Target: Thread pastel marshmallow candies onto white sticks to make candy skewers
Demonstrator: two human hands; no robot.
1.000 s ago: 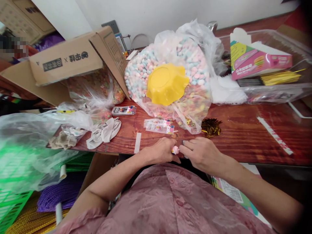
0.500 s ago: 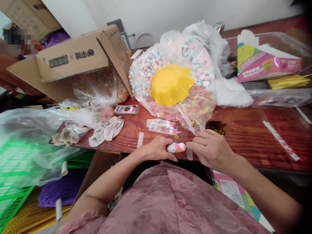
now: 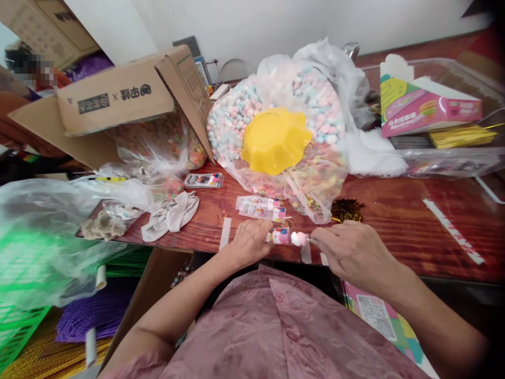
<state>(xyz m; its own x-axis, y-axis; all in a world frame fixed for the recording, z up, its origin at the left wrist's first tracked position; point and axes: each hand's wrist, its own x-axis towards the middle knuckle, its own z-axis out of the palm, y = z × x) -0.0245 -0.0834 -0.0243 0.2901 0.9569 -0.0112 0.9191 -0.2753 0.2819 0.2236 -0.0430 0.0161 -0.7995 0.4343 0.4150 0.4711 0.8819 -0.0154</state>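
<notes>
My left hand [image 3: 252, 241] is closed on one end of a small printed plastic candy bag [image 3: 281, 236]. Pink and white candies [image 3: 299, 239] stick out of the bag's right end. My right hand [image 3: 347, 247] pinches a thin stick that comes out of the candies; only a short length of it shows. Just beyond my hands lie flat printed plastic bags [image 3: 260, 207] on the brown wooden table [image 3: 398, 221]. A bunch of gold twist ties [image 3: 347, 209] lies behind my right hand.
A yellow wavy bowl [image 3: 274, 139] rests upside down on a large bag of pastel candies [image 3: 232, 118]. Left stand a cardboard box [image 3: 118, 100] and a grey cloth [image 3: 171, 213]; right, a clear tray [image 3: 450, 155] with a pink carton [image 3: 430, 108]. A green basket [image 3: 23, 316] is low left.
My right hand has moved slightly right, drawing the stick and candies further from my left hand. My left hand has turned over and now grips the bag's left end.
</notes>
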